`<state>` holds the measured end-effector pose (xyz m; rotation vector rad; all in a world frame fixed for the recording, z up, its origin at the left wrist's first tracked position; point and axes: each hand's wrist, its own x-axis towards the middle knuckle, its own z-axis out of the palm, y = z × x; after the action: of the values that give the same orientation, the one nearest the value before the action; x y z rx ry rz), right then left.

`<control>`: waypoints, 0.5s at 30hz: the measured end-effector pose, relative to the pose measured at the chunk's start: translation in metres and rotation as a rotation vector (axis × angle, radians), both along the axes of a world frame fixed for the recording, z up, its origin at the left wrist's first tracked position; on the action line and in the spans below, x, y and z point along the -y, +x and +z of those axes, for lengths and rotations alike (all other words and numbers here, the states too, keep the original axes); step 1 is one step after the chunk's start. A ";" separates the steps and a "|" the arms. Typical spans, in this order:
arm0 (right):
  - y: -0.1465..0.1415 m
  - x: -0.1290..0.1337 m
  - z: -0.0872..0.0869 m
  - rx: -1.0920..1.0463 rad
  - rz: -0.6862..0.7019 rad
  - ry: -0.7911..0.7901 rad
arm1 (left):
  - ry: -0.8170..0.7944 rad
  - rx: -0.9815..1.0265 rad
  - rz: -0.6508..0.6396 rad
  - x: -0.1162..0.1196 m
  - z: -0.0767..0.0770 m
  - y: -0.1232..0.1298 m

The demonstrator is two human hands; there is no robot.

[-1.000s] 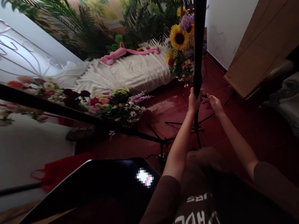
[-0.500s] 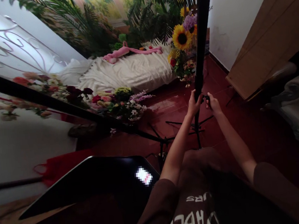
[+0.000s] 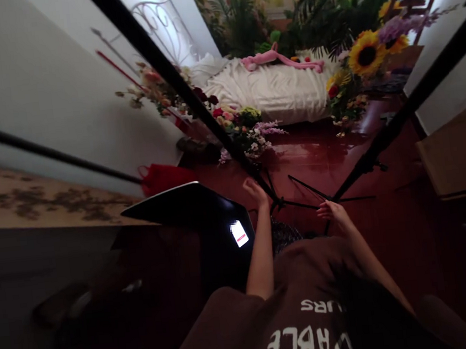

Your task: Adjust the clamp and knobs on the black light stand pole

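Two black stands rise from the red floor on spread legs. My left hand (image 3: 256,192) is beside the lower pole of the left stand (image 3: 206,116), its fingers apart and nothing seen in it. Near the foot of the right stand (image 3: 382,132), my right hand (image 3: 333,211) has its fingers loosely spread and appears to hold nothing. A small dark knob (image 3: 381,166) sticks out from the right pole, up and to the right of that hand. Left of my left arm lies a dark glossy panel (image 3: 186,207) with a lit phone-like screen (image 3: 239,234) on it.
Ahead is a low bed with a cream cover (image 3: 278,95) and a pink plush toy (image 3: 266,58). Flowers (image 3: 253,133) and sunflowers (image 3: 366,55) flank it. A red bag (image 3: 166,177) is at the left, a cardboard-brown panel (image 3: 463,150) at the right.
Both hands have come off the right stand's pole and its knob and moved lower, the left one leftward. The view has turned, so the scene sits further right.
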<state>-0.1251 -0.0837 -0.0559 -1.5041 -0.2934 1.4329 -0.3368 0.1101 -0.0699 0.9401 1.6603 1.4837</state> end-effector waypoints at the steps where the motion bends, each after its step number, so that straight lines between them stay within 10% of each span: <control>1: -0.009 -0.004 -0.003 -0.014 0.042 -0.016 | 0.114 -0.056 -0.015 -0.010 0.010 -0.011; 7: -0.044 -0.030 -0.011 -0.061 0.211 -0.022 | 0.327 -0.173 -0.317 -0.051 0.056 -0.035; 15: -0.108 -0.086 0.017 -0.175 0.455 0.037 | 0.306 -0.187 -0.355 -0.070 0.054 -0.031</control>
<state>-0.2334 0.0025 -0.0390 -1.3211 -0.5770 1.8928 -0.3680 0.1798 -0.0164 1.4960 1.3188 1.4579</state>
